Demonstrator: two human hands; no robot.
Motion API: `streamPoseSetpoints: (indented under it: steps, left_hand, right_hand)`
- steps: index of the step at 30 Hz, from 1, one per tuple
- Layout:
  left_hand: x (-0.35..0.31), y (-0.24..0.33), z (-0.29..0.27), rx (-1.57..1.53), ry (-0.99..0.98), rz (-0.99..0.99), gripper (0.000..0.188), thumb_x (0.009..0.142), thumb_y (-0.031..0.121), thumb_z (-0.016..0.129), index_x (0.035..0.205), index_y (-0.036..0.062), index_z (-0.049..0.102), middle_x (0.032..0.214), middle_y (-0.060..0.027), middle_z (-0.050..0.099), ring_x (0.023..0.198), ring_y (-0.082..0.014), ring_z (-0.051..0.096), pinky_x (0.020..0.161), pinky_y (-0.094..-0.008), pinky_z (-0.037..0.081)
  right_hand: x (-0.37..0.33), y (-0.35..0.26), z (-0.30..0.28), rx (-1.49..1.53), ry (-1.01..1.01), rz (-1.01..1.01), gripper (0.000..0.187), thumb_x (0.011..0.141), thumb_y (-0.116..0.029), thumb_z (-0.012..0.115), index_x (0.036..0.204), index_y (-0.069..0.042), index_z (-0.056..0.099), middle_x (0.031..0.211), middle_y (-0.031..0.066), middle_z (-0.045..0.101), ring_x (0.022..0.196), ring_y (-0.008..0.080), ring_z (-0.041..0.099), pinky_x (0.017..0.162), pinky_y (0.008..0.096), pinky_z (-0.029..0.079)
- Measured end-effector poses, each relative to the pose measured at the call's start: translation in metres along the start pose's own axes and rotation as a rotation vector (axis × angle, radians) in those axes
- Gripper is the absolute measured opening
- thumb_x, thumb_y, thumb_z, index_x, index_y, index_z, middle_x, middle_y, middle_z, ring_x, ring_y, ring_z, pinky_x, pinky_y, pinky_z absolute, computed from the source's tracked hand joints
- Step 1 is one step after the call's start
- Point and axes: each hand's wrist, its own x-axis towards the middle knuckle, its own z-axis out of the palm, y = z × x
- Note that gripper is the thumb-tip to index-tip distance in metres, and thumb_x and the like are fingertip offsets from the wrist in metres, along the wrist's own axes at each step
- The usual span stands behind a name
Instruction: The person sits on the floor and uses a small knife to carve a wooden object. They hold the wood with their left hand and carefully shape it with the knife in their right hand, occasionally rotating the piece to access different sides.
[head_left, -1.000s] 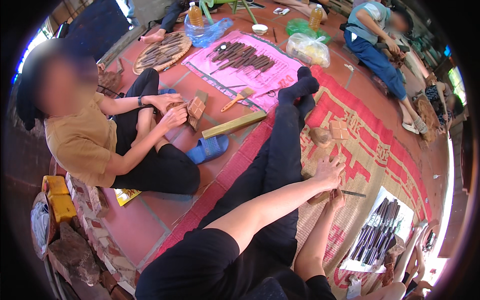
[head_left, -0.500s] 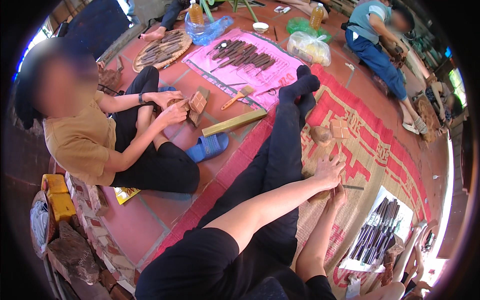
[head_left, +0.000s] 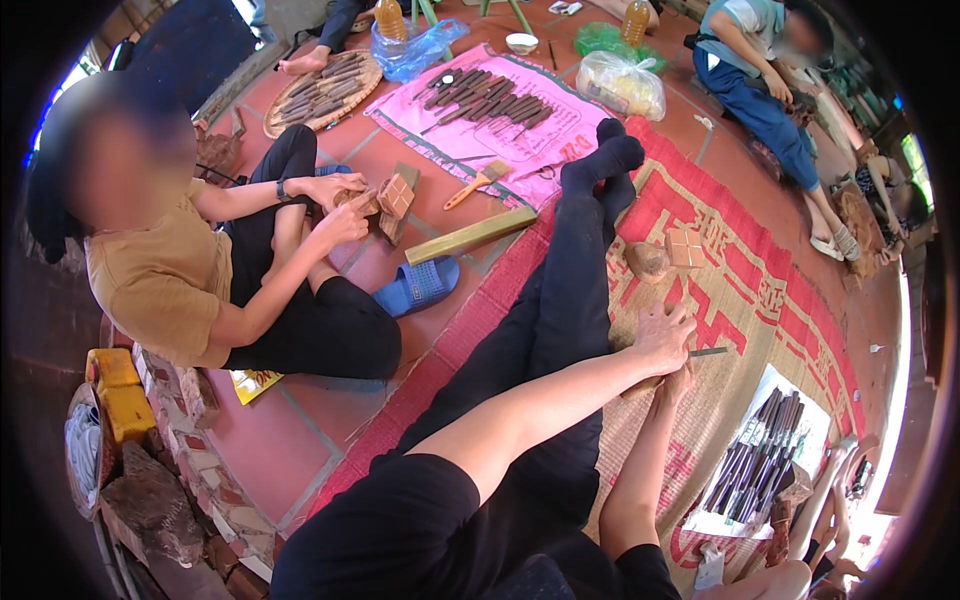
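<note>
Two hands of the wearer meet right of the frame centre, over a red-patterned woven mat [head_left: 760, 300]. The left hand [head_left: 665, 335] lies palm-down with fingers spread on a pale wooden piece [head_left: 640, 386], pressing it to the mat; the fingers rest flat rather than curled around it. The right hand [head_left: 678, 380] sits just below, closed around a thin metal tool [head_left: 708, 352]. One such tool is in hand. Its long axis runs nearly level across the frame, and its free end points toward the right edge. How tightly the right fingers wrap the handle cannot be told, since the left hand covers part of them.

Two further wooden blocks [head_left: 668, 255] stand on the mat just above the hands, one rounded and one square.

A seated person in an ochre shirt [head_left: 165, 280] occupies the left of the frame and holds one square carved block [head_left: 396, 195] in both hands. One long greenish bar [head_left: 470, 235] lies at centre, tilted up to the right. One blue sandal [head_left: 418, 287] lies below it. A pink sheet [head_left: 440, 125] at upper centre carries a row of dark tools, too many and too small to count. A white sheet [head_left: 790, 400] at lower right carries a second set.
</note>
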Motion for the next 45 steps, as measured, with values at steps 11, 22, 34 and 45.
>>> streamPoseSetpoints:
  steps: [11, 22, 34, 45]
  left_hand:
    - [-0.006, 0.004, -0.009, -0.044, -0.027, -0.021, 0.047, 0.07, 0.022, 0.066, 0.115, 0.0151, 0.054, 0.115, -0.0079, 0.046, 0.104, -0.0325, 0.047, 0.071, -0.0475, 0.047]
    - [-0.001, 0.0, -0.004, -0.065, -0.043, -0.019, 0.048, 0.069, 0.024, 0.066, 0.114, 0.0144, 0.052, 0.117, -0.0089, 0.045, 0.102, -0.0339, 0.049, 0.071, -0.0477, 0.049]
    - [-0.004, -0.005, -0.008, -0.061, -0.062, -0.071, 0.048, 0.071, 0.026, 0.065, 0.116, 0.0175, 0.05, 0.12, -0.0059, 0.044, 0.104, -0.0338, 0.048, 0.075, -0.0495, 0.047]
    - [-0.005, -0.012, -0.018, -0.111, -0.062, -0.082, 0.049, 0.079, 0.035, 0.058, 0.123, 0.014, 0.048, 0.121, -0.0072, 0.043, 0.108, -0.0349, 0.044, 0.068, -0.0537, 0.049]
  right_hand:
    - [-0.004, 0.001, 0.004, 0.121, -0.079, 0.029, 0.014, 0.077, -0.001, 0.059, 0.09, 0.005, 0.06, 0.09, 0.0147, 0.063, 0.078, 0.0239, 0.063, 0.07, 0.034, 0.053]
    - [-0.01, -0.009, -0.002, -0.031, 0.06, 0.015, 0.013, 0.077, 0.004, 0.058, 0.09, 0.005, 0.059, 0.092, 0.0138, 0.062, 0.082, 0.0228, 0.062, 0.072, 0.0338, 0.053]
    - [0.0, -0.195, 0.214, -0.548, -0.351, -0.406, 0.006, 0.078, -0.004, 0.059, 0.076, -0.004, 0.053, 0.066, 0.0023, 0.054, 0.055, 0.0081, 0.05, 0.048, 0.0216, 0.04]
    - [-0.025, -0.169, 0.403, -0.711, -0.817, -0.014, 0.008, 0.074, -0.007, 0.061, 0.07, -0.007, 0.055, 0.06, 0.0058, 0.06, 0.043, 0.0153, 0.056, 0.038, 0.027, 0.044]
